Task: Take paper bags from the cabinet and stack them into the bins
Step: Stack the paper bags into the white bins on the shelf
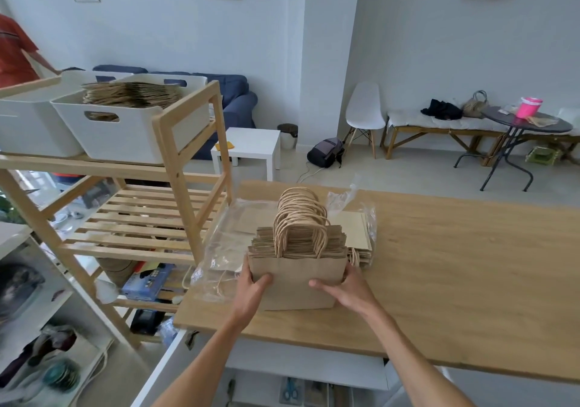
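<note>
We hold one thick stack of paper bags (pixel 298 268) upright on the near part of the wooden desk (pixel 455 265), its twisted-paper handles bunched in an arch above the folded tops (too many bags to count). Our left hand (pixel 251 287) clamps the stack's left edge, thumb laid across the front face, fingers hidden behind. Our right hand (pixel 345 287) clamps the right edge the same way, thumb pointing inward over the front. Both forearms reach in from the bottom of the view, converging on the stack.

Just behind and to the right of it lies a second, flatter pile of bags (pixel 361 249) in a torn clear plastic wrapper (pixel 219 249), which also spreads over the desk's left corner.

To the left stands a wooden shelf unit (pixel 175 162). On its top level we count two white bins side by side: the nearer bin (pixel 125 133) is already filled with flat bags nearly to its rim, while the farther bin (pixel 31 124) hides its contents from us. The slatted shelf below them looks bare.

Beyond the desk are a small white side table (pixel 254 146), a white chair (pixel 365 108) and a round dark table (pixel 527 124).
</note>
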Demonstrator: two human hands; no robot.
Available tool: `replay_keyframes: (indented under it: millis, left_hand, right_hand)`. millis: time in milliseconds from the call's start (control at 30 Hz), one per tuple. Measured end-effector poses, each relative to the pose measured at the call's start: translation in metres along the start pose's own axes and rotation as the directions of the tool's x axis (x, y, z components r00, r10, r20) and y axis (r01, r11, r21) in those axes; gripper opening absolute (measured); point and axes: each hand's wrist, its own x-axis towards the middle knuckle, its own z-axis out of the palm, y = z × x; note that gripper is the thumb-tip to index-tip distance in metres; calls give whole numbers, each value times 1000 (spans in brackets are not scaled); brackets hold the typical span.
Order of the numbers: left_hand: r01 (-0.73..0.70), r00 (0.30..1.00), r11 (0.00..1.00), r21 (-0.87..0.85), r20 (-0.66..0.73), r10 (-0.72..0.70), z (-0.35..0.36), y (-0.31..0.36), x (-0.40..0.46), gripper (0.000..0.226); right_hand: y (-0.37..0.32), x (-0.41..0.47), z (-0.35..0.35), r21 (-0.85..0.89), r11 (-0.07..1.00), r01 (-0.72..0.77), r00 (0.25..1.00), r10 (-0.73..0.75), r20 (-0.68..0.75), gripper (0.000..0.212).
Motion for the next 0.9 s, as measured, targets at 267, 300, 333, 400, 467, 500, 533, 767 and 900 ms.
replay_keyframes:
  millis: [267,300,333,400,467,500,533,767,900]
  left_hand:
    - [81,997,985,-151,11,-81,7,-6,0,78]
    - [76,997,985,-155,15,-75,8,-6,0,75]
    - [64,998,986,-156,23,-62,9,-5,-1,72]
    - [57,998,987,-150,38,-52,10,-2,-5,66]
    - [51,998,988,-146,51,-44,13,4,-10,67]
    - [42,997,989,-139,71,-33,14,6,-11,73]
    - [36,995,991,-128,94,-24,16,8,-13,79]
    - [11,998,992,-128,56,-4,32,3,-34,84]
    - [-18,1000,993,-114,22,21,38,-13,-37,88]
  right_hand:
    - [12,2,25,404,915,6,997,27,-75,95]
    - [13,2,27,432,902,-4,995,46,-88,96]
    - [13,1,28,442,897,-2,993,54,-107,98]
    - [11,-5,28,450,893,9,992,49,-116,87]
    - [9,-11,28,461,887,16,989,53,-138,65]
    - [9,-15,27,468,883,16,986,63,-152,63]
    - [10,-19,25,473,881,17,984,70,-165,66]
    - [26,-34,11,416,908,55,988,10,-155,65]
    - [39,-34,13,422,904,64,986,8,-166,88]
